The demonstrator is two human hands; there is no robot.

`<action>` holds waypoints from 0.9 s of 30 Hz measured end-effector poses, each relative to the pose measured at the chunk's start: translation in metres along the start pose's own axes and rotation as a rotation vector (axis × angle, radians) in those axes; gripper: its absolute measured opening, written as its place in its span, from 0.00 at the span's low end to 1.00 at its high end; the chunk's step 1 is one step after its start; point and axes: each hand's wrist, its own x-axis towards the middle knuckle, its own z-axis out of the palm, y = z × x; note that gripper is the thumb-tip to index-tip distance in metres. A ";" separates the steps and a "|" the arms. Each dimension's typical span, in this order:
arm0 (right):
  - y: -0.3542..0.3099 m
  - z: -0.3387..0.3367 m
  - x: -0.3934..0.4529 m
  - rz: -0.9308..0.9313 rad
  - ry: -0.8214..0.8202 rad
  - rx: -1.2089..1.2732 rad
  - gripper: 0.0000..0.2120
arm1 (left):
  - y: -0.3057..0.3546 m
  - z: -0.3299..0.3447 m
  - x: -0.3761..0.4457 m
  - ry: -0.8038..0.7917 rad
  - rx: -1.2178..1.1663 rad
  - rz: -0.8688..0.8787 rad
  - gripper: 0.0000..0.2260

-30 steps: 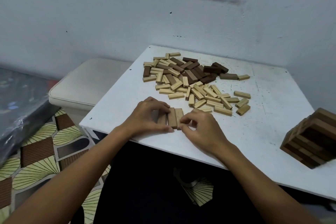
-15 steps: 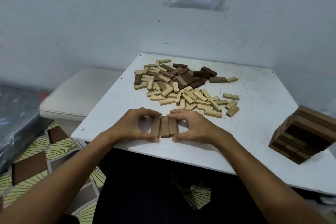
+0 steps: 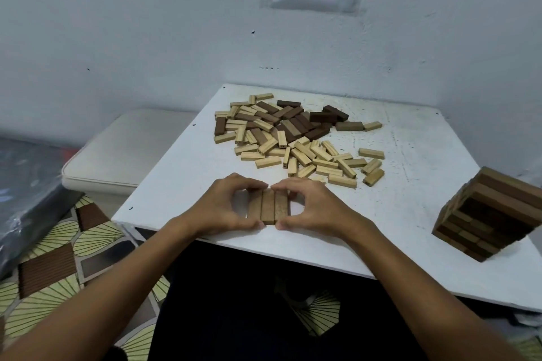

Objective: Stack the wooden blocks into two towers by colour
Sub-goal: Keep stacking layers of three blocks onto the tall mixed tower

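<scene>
White scuffed table (image 3: pixel 425 190) stands against a pale wall (image 3: pixel 146 23).

A home room: plain wall (image 3: pixel 146 23), patterned floor mat (image 3: pixel 58 258), cushioned stool (image 3: pixel 132 149)

A loose heap of blocks (image 3: pixel 296 141) blocks the counter (image 3: pixel 176 173) straight beyond the hands. Bare counter lies to the heap's left and between it and the dark tower (image 3: pixel 489 214), which stands near the right edge.
</scene>
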 end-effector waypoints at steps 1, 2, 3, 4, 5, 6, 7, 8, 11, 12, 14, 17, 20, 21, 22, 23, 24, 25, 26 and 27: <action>0.000 0.000 0.000 0.002 0.001 -0.004 0.33 | 0.000 0.000 0.000 -0.001 -0.006 -0.002 0.31; 0.001 0.000 0.000 0.010 -0.003 -0.009 0.35 | 0.001 0.000 0.000 -0.003 -0.012 -0.004 0.32; 0.002 0.000 -0.001 0.017 -0.008 -0.010 0.36 | 0.001 0.000 0.000 -0.008 -0.016 -0.007 0.34; 0.002 0.001 -0.001 0.026 -0.011 -0.005 0.38 | 0.001 -0.001 -0.001 -0.014 -0.019 -0.012 0.36; 0.002 0.001 -0.001 0.036 -0.009 0.001 0.40 | 0.002 -0.001 -0.001 -0.017 -0.025 -0.019 0.38; 0.002 0.001 -0.001 0.049 -0.004 0.006 0.42 | 0.002 -0.001 -0.001 -0.018 -0.033 -0.027 0.39; 0.003 0.002 -0.001 0.057 0.001 0.011 0.43 | 0.003 -0.001 0.000 -0.019 -0.039 -0.034 0.41; 0.003 0.004 -0.001 0.066 0.003 0.015 0.44 | 0.003 -0.001 -0.001 -0.020 -0.040 -0.039 0.42; 0.005 0.009 -0.001 0.065 0.034 0.029 0.46 | 0.002 0.000 0.000 -0.023 -0.022 -0.030 0.44; 0.006 0.010 -0.001 0.066 0.043 0.031 0.46 | 0.002 0.000 0.000 -0.024 -0.021 -0.028 0.44; 0.006 0.012 -0.001 0.061 0.058 0.030 0.45 | 0.000 0.001 0.001 -0.019 -0.033 -0.028 0.43; 0.005 0.013 -0.003 0.044 0.073 0.001 0.43 | -0.001 0.001 0.003 -0.014 -0.048 -0.019 0.43; 0.002 0.011 -0.005 0.039 0.098 -0.026 0.41 | 0.005 0.000 0.007 -0.021 -0.061 -0.002 0.43; 0.001 0.008 -0.005 0.041 0.108 -0.032 0.41 | 0.008 -0.002 0.009 -0.020 -0.067 0.006 0.43; -0.001 0.003 -0.006 0.048 0.124 -0.038 0.41 | 0.013 -0.004 0.012 -0.016 -0.070 0.026 0.43; -0.004 -0.004 -0.007 0.051 0.142 -0.048 0.42 | 0.019 -0.007 0.016 -0.013 -0.071 0.050 0.43; -0.007 -0.012 -0.009 0.049 0.161 -0.064 0.41 | 0.026 -0.009 0.021 -0.012 -0.071 0.075 0.43; -0.010 -0.020 -0.011 0.040 0.178 -0.086 0.41 | 0.033 -0.012 0.026 -0.013 -0.073 0.095 0.43; -0.013 -0.029 -0.013 0.031 0.192 -0.106 0.41 | 0.039 -0.016 0.032 -0.013 -0.078 0.115 0.43; -0.017 -0.039 -0.017 0.026 0.217 -0.123 0.41 | 0.048 -0.018 0.039 -0.016 -0.083 0.145 0.43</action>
